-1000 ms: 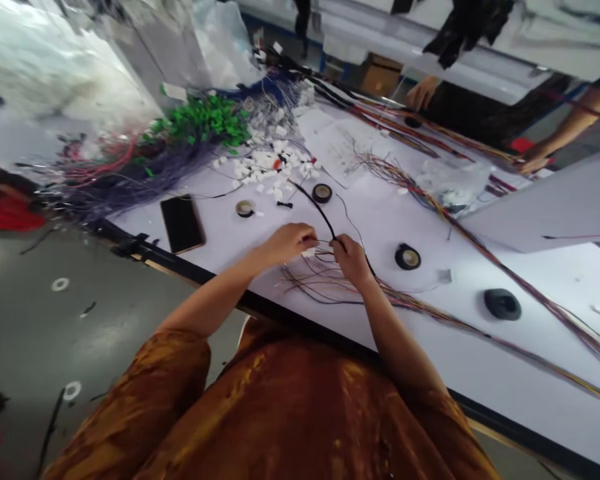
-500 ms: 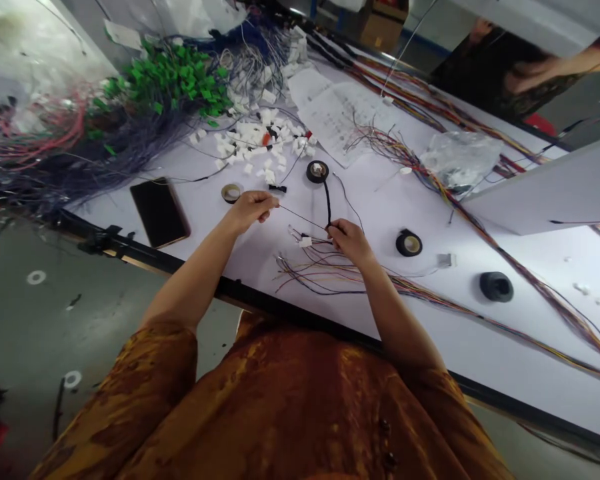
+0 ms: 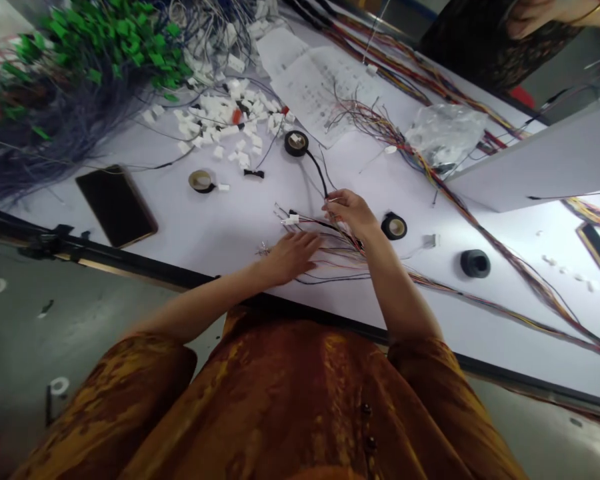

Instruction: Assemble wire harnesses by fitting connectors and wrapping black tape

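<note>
Two hands work at the edge of a white-topped bench (image 3: 180, 250). Left hand (image 3: 293, 257) lies open, palm down, fingertips just short of a multicoloured wire bundle (image 3: 337, 257). Right hand (image 3: 345, 213) pinches thin wire strands (image 3: 305, 220) near a white connector (image 3: 293, 219). Beyond, a black cable (image 3: 317, 167) runs to a tape roll (image 3: 296, 143). Recommended: pinch close to strand ends, limiting tangles.

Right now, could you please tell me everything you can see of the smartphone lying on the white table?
The smartphone is a flat rectangular slab with a dark, glossy, unlit face turned up and a thin gold-coloured edge around it. It lies flat on the white table top, close to the table's black front edge. As far as can be seen, only the table touches it, and nothing rests on it.
</note>
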A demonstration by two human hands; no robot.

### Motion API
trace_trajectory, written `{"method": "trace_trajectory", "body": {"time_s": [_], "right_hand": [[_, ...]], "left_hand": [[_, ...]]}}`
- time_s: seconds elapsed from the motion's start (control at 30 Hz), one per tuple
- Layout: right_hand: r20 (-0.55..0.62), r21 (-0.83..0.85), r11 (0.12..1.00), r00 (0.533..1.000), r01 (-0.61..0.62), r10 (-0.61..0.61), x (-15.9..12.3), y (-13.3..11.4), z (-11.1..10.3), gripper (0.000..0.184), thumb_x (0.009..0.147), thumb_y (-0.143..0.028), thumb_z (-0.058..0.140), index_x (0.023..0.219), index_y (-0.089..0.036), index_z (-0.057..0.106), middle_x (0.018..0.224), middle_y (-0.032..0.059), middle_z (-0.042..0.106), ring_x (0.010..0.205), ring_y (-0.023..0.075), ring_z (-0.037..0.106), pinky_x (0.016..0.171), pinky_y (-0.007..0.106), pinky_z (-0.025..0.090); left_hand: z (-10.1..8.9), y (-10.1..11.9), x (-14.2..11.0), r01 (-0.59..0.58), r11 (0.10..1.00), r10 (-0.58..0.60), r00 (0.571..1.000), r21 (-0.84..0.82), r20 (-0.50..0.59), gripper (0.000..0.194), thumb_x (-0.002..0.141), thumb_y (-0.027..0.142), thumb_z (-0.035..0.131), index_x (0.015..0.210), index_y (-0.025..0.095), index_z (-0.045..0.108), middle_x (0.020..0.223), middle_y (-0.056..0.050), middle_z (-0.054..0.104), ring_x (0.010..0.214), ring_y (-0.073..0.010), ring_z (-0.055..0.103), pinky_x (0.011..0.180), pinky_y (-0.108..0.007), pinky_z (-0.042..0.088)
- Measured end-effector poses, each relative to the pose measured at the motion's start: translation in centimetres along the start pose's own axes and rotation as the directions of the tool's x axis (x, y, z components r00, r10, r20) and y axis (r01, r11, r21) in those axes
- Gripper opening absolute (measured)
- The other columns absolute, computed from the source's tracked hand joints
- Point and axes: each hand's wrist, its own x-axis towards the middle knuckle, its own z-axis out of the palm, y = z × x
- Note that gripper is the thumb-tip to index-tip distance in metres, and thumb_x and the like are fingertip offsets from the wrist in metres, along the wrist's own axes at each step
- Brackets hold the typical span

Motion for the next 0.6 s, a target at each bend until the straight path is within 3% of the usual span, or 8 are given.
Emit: {"method": "trace_trajectory", "body": {"time_s": [0.13, 0.23, 0.33, 0.47, 0.6], "right_hand": [[-0.051, -0.189, 0.973, 0.988, 0.131, -0.143, -1.5, 0.6, -0.9, 0.025, 0.074, -0.018, 0.063, 0.098, -0.018, 0.058, 0.079, 0.0001, 0.07, 0.068, 0.0119, 0.061, 0.068, 0.027, 0.049], [-0.135, -0.316, 0.908, 0.934, 0.275, -0.33, -4.6, 1.1, -2.2, 0.02, 0.081, -0.024, 0.06, 0.101, -0.019, 0.063, 0.089, 0.0025, 0.071, 0.078, 0.0141, 0.063, 0.074, 0.029, 0.049], [-0.121, -0.481, 0.81, 0.89, 0.336, -0.44, -8.0, 2.0, -3.7, 0.016, 0.088, -0.025, 0.055, 0.093, -0.019, 0.069, 0.09, 0.004, 0.071, 0.079, 0.0156, 0.062, 0.072, 0.03, 0.047], [-0.099, -0.604, 0.732, 0.881, 0.316, -0.462, -11.2, 3.8, -5.3, 0.019, 0.09, -0.023, 0.055, 0.093, -0.02, 0.073, 0.09, 0.0052, 0.069, 0.079, 0.0166, 0.061, 0.071, 0.03, 0.047], [-0.032, -0.678, 0.665, 0.892, 0.312, -0.451, -12.3, 5.9, -5.6, 0.021, 0.093, -0.026, 0.055, 0.097, -0.019, 0.075, 0.094, 0.008, 0.069, 0.088, 0.0205, 0.063, 0.082, 0.035, 0.049]], "left_hand": [[0.6, -0.2, -0.7, 0.105, 0.977, -0.135, 0.979, 0.185, 0.155, 0.028, 0.098, 0.015, 0.042, 0.115, 0.018, 0.063, 0.127, -0.015, 0.061, 0.106, -0.0282, 0.061, 0.078, -0.04, 0.051], [-0.5, -1.2, -2.1, 0.178, 0.958, -0.222, 0.956, 0.224, 0.189, 0.031, 0.1, 0.018, 0.037, 0.115, 0.019, 0.063, 0.12, -0.015, 0.062, 0.101, -0.0282, 0.063, 0.066, -0.036, 0.048], [-1.7, -1.6, -3.3, 0.263, 0.925, -0.327, 0.919, 0.275, 0.219, 0.032, 0.101, 0.023, 0.035, 0.117, 0.02, 0.062, 0.112, -0.014, 0.063, 0.093, -0.0276, 0.067, 0.062, -0.034, 0.047], [-3.1, -2.0, -4.2, 0.298, 0.888, -0.403, 0.871, 0.35, 0.281, 0.034, 0.097, 0.021, 0.037, 0.121, 0.024, 0.062, 0.112, -0.014, 0.063, 0.083, -0.03, 0.069, 0.063, -0.037, 0.047], [-3.6, -2.5, -4.7, 0.332, 0.876, -0.433, 0.861, 0.35, 0.267, 0.041, 0.097, 0.021, 0.034, 0.129, 0.026, 0.06, 0.113, -0.017, 0.065, 0.083, -0.0318, 0.07, 0.068, -0.04, 0.048]]}}
